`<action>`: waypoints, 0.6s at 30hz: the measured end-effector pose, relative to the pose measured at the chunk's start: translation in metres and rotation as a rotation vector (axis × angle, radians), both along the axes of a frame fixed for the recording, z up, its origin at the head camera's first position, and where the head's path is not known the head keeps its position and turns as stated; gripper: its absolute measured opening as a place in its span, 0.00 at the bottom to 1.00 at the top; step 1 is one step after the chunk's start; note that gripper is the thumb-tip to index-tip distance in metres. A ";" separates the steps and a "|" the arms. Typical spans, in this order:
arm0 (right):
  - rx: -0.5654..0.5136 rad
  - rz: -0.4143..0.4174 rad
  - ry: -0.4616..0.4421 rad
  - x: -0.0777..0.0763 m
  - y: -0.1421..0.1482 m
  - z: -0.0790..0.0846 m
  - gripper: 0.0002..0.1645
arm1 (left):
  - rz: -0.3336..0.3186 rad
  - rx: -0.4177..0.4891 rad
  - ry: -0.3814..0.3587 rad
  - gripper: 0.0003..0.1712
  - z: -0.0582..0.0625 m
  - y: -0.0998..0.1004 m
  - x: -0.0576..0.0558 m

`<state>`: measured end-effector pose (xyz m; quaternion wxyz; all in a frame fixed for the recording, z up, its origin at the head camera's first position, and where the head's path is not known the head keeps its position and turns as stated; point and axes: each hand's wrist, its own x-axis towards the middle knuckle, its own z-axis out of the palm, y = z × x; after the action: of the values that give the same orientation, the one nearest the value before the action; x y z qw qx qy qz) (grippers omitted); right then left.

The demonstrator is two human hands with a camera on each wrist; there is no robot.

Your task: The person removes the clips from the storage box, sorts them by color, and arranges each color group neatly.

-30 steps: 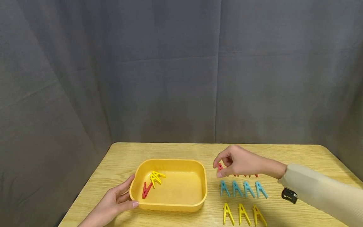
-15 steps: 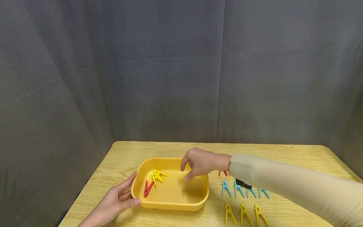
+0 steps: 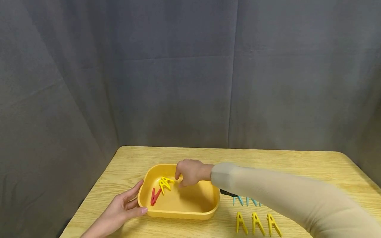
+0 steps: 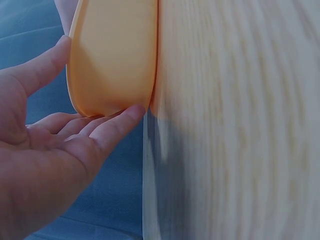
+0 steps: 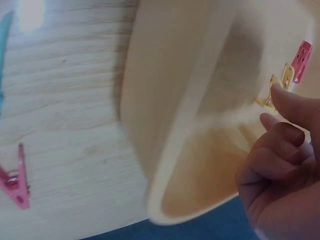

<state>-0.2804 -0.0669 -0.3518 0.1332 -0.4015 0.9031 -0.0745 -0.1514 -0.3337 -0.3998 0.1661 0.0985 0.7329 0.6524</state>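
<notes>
A yellow plastic tray (image 3: 196, 215) sits on the table, with two yellow clothespins (image 3: 165, 183) and a red clothespin (image 3: 155, 196) lying in its left part. My left hand (image 3: 120, 210) holds its left front corner, thumb on the front wall and fingers along the left side. Over the tray's back right part is my right hand (image 3: 190, 172), with thumb and index finger apart and the other fingers curled. No clothespin shows between them. In the right wrist view the thumb tip overlaps the yellow clothespins (image 5: 280, 82), beside the red clothespin (image 5: 302, 62).
Right of the tray, three yellow clothespins (image 3: 257, 223) lie in a row at the front. Several blue clothespins (image 3: 251, 200) behind them are partly hidden by the right sleeve (image 3: 276, 186). A red clothespin (image 5: 16, 182) lies on the table in the right wrist view.
My right hand has moved left from the red clothespins to over the tray, and its sleeve now covers the red row. My left hand stays on the tray.
</notes>
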 end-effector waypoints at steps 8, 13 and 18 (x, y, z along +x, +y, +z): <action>0.047 -0.079 0.020 0.002 -0.019 -0.006 0.15 | -0.003 -0.008 0.000 0.55 0.002 0.000 0.001; 0.045 -0.110 0.018 0.000 -0.026 -0.010 0.14 | -0.008 -0.003 -0.001 0.55 0.001 0.001 0.001; 0.036 -0.126 0.025 0.001 -0.028 -0.014 0.05 | -0.007 0.004 0.003 0.55 -0.001 0.002 0.001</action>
<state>-0.2792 -0.0952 -0.3658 0.1242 -0.3423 0.9293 -0.0614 -0.1499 -0.3320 -0.4006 0.1674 0.1023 0.7315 0.6530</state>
